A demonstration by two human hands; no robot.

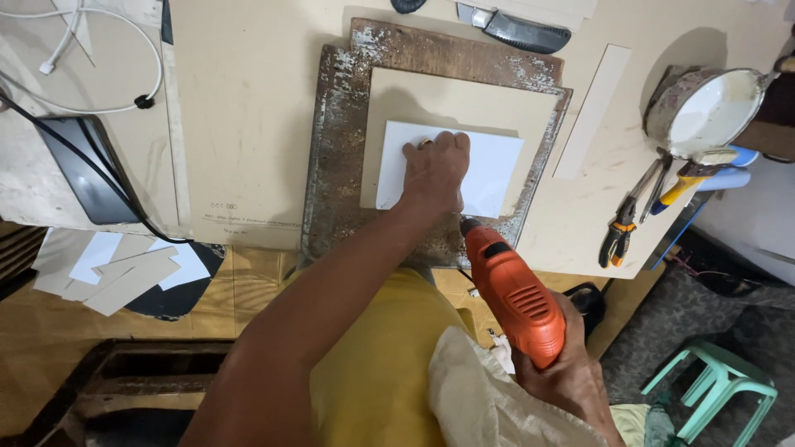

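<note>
the left hand (435,168) lies flat, fingers stretched out and pressed down on a white sheet (489,170), gripping nothing; a ring shows on one finger. its arm runs straight from the lower left up to the sheet. the right hand (567,377) is wrapped tight around the grip of an orange electric drill (513,294), whose nose points at the near edge of the white sheet, just beside the left wrist. whether the bit touches the sheet cannot be told, since the wrist hides the tip.

the white sheet rests on a larger beige board (464,108), and that lies on a worn, paint-flecked wooden slab (339,149). no hole shows in the sheet as far as can be seen, so the drilling looks about to begin or only just begun, with the stack already laid and held.

right of the slab lie a pale strip (592,112), then pliers (619,232) and a yellow-handled tool (683,184) under a paint-crusted white pot (708,112). beyond the slab sits a dark utility knife (522,31). left of the slab are a dark tablet (83,170) and a white cable (99,50); below those lie loose card offcuts (124,273). a green stool (720,385) stands at the lower right, well apart from the slab.
</note>
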